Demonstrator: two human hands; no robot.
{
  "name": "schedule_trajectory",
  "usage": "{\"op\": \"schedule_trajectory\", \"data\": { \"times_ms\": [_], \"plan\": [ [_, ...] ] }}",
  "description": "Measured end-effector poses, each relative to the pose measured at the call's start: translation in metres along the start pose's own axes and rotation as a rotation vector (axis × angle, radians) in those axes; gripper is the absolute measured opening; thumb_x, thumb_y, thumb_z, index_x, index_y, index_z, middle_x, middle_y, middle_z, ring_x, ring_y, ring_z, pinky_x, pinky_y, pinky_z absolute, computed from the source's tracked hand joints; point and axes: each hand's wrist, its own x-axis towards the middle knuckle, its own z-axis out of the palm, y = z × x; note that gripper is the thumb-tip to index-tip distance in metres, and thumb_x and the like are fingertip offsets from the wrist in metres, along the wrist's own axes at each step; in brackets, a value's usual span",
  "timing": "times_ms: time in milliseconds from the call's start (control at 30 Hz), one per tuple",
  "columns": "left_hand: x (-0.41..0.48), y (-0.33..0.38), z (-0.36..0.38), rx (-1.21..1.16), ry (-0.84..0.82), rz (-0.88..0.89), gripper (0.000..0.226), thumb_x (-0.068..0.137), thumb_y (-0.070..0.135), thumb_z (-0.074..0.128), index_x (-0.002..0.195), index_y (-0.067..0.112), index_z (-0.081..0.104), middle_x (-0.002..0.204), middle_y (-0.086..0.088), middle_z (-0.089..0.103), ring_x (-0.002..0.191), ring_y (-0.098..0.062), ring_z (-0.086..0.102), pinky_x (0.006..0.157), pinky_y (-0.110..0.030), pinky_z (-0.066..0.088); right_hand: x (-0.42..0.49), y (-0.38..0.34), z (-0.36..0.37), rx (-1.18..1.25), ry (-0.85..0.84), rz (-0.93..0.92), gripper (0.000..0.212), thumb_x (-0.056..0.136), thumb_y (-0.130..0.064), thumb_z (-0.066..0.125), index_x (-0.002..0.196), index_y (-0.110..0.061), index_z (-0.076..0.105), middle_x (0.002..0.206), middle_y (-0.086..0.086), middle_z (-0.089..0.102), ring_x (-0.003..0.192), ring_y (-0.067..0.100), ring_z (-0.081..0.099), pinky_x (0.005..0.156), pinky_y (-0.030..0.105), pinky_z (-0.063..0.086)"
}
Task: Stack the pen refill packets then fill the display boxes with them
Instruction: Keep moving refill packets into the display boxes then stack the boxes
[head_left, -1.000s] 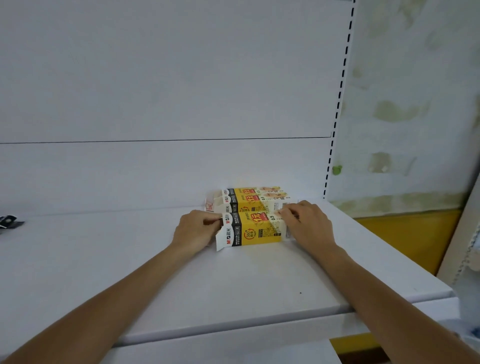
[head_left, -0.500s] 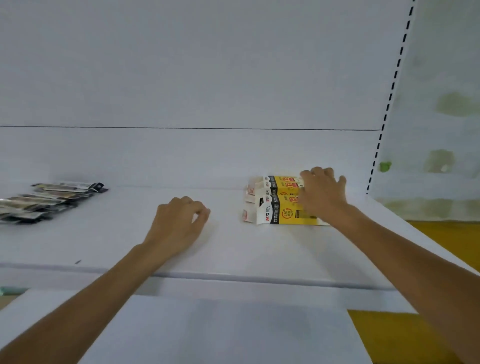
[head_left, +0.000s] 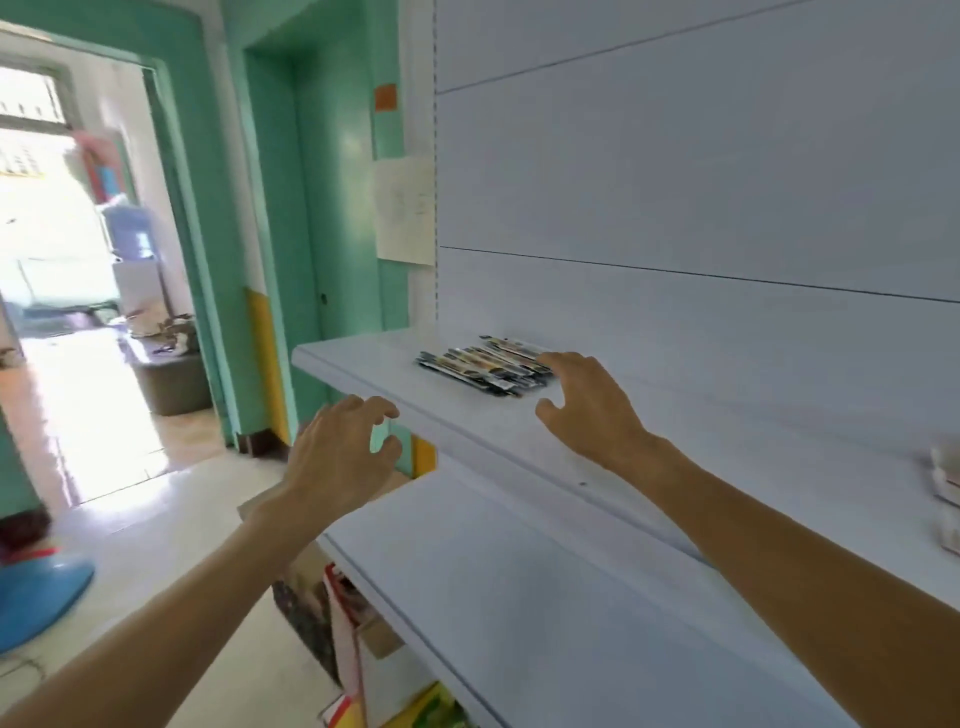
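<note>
Right hand, fingers spread, empty, over shelf beside packets near its left edge. Left hand loosely curled, empty, just off shelf's front edge.

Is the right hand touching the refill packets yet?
Cannot tell. Head view: fingertips of the right hand overlap the refill packets at one end; contact or hover is unclear.

- Loose pile of slim, dark-printed pen refill packets lies flat on upper white shelf, near its left end.
- Right grip: fingers spread, tips at the pile's end; contact unclear.
- Left grip: fingers loosely curled, empty, before the shelf's front edge.
- White cardboard display boxes: blurred, cut off at right.
</note>
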Motion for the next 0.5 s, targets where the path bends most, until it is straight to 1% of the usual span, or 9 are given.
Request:
{"op": "schedule_trajectory", "data": {
  "times_ms": [67, 167, 267, 400, 467, 500],
  "plan": [
    [0.008, -0.032, -0.004, 0.016, 0.009, -0.029, 0.032, 0.085, 0.027, 0.057, 0.118, 0.025, 0.058, 0.115, 0.001, 0.061, 0.104, -0.022, 0.056, 0.094, -0.036, 0.04, 0.02, -0.027, 0.027, 0.077, -0.023, -0.031, 0.05, 0.088, -0.015, 0.053, 0.136, -0.011, 0.041, 0.137, 0.009, 0.046, 0.127, 0.025, 0.039, 0.103, 0.034, 0.033],
    [0.029, -0.071, -0.004, 0.009, -0.017, -0.033, 0.034, 0.085, 0.028, 0.057, 0.118, 0.024, 0.057, 0.116, 0.001, 0.06, 0.103, -0.021, 0.056, 0.095, -0.037, 0.041, 0.047, -0.057, 0.067, 0.123, -0.08, -0.055, 0.055, 0.089, -0.017, 0.052, 0.141, -0.013, 0.034, 0.143, 0.008, 0.038, 0.133, 0.023, 0.03, 0.108, 0.034, 0.027],
    [0.064, -0.109, -0.004, -0.054, -0.026, 0.024, 0.032, 0.085, 0.024, 0.057, 0.117, 0.022, 0.058, 0.114, 0.0, 0.06, 0.104, -0.019, 0.054, 0.094, -0.037, 0.043, 0.082, -0.08, 0.097, 0.128, -0.062, -0.057, 0.053, 0.089, -0.019, 0.052, 0.14, -0.013, 0.036, 0.14, 0.009, 0.041, 0.131, 0.023, 0.033, 0.106, 0.033, 0.027],
    [0.119, -0.157, 0.009, -0.145, -0.028, 0.044, 0.027, 0.086, 0.023, 0.057, 0.112, 0.018, 0.061, 0.11, -0.002, 0.061, 0.095, -0.019, 0.055, 0.089, -0.036, 0.044, 0.131, -0.1, 0.131, 0.115, -0.027, 0.03, 0.052, 0.091, -0.022, 0.051, 0.14, -0.013, 0.036, 0.138, 0.01, 0.044, 0.128, 0.025, 0.037, 0.105, 0.036, 0.032],
    [0.137, -0.171, 0.022, -0.183, -0.085, 0.093, 0.029, 0.084, 0.027, 0.056, 0.112, 0.019, 0.061, 0.11, -0.002, 0.061, 0.097, -0.02, 0.056, 0.089, -0.036, 0.045, 0.149, -0.101, 0.145, 0.101, -0.013, 0.081, 0.053, 0.091, -0.023, 0.05, 0.141, -0.014, 0.036, 0.139, 0.01, 0.044, 0.128, 0.026, 0.038, 0.105, 0.037, 0.033],
    [0.146, -0.176, 0.028, -0.192, -0.132, 0.129, 0.029, 0.085, 0.026, 0.057, 0.113, 0.019, 0.06, 0.111, -0.002, 0.061, 0.099, -0.019, 0.056, 0.088, -0.036, 0.045, 0.157, -0.101, 0.149, 0.095, -0.019, 0.112, 0.053, 0.091, -0.023, 0.051, 0.141, -0.014, 0.036, 0.139, 0.01, 0.044, 0.129, 0.026, 0.038, 0.106, 0.038, 0.033]
  ]
}}
